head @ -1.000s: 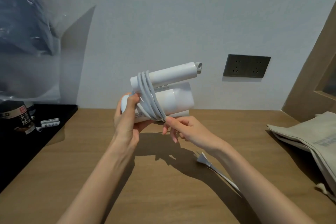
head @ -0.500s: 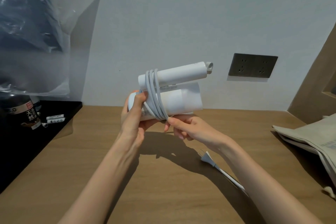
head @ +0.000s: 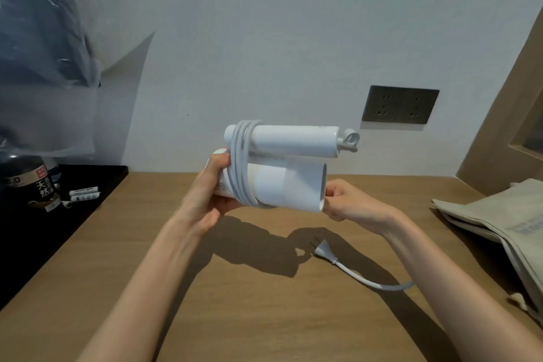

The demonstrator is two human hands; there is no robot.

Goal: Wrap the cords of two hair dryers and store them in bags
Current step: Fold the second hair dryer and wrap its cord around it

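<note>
A white hair dryer (head: 282, 188) is held above the wooden table (head: 264, 303), its folded handle lying over the barrel. Its white cord (head: 239, 161) is wound several times around handle and barrel near the left end. My left hand (head: 205, 194) grips the barrel's left end beside the coil. My right hand (head: 349, 204) holds the barrel's open right end. A white plug (head: 324, 251) with a loose stretch of cord lies on the table under my right forearm. Beige cloth bags (head: 499, 217) lie flat at the right edge.
A black tray (head: 97, 182) at the left holds a dark jar (head: 32, 185) and small white tubes (head: 83, 194). A dark plastic-wrapped bundle (head: 38, 47) hangs at the upper left. A grey wall socket (head: 399, 104) sits behind, and a wooden panel (head: 514, 103) stands at the right.
My right hand has left the cord coil and moved right to the barrel's open end. The dryer has tilted level and shifted right.
</note>
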